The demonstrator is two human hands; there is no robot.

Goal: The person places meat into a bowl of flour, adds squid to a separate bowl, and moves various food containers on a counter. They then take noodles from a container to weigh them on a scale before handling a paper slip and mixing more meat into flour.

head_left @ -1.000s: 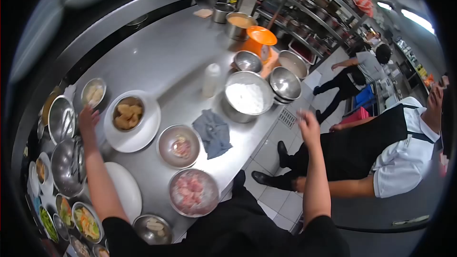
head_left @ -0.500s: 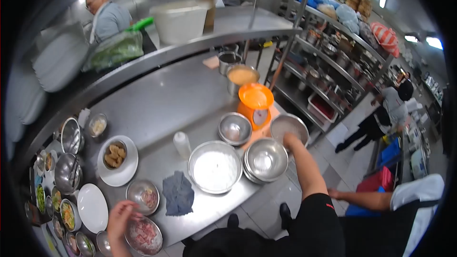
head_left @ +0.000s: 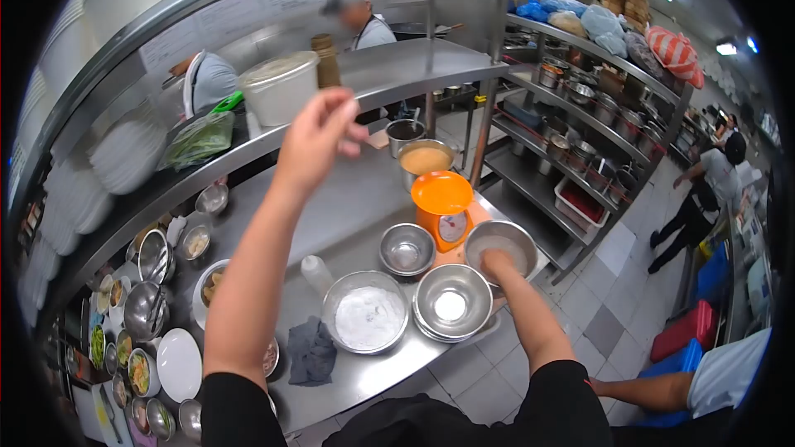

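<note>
My left hand (head_left: 325, 136) is raised over the steel table (head_left: 298, 219), near the shelf edge, its fingers curled and partly blurred; whether they pinch anything is unclear. My right hand (head_left: 497, 263) reaches down into a steel bowl (head_left: 523, 242) at the table's right end, its fingers hidden inside. Left of that bowl stand stacked steel bowls (head_left: 476, 302) and a wide bowl of white powder (head_left: 366, 314). An orange scale (head_left: 443, 207) stands behind them, beside a smaller steel bowl (head_left: 407, 250). A grey cloth (head_left: 312, 350) lies left of the powder.
Bowls of chopped food (head_left: 141, 371) and a white plate (head_left: 179, 364) crowd the left side. A pot of orange liquid (head_left: 425, 160) stands behind the scale. One co-worker's arm (head_left: 646, 391) is close at right; other people stand farther off. A pot rack (head_left: 571, 132) rises beyond the table.
My left hand has risen from the meat bowl at lower left to above the table. My right hand remains at the right-hand bowl. The view has shifted.
</note>
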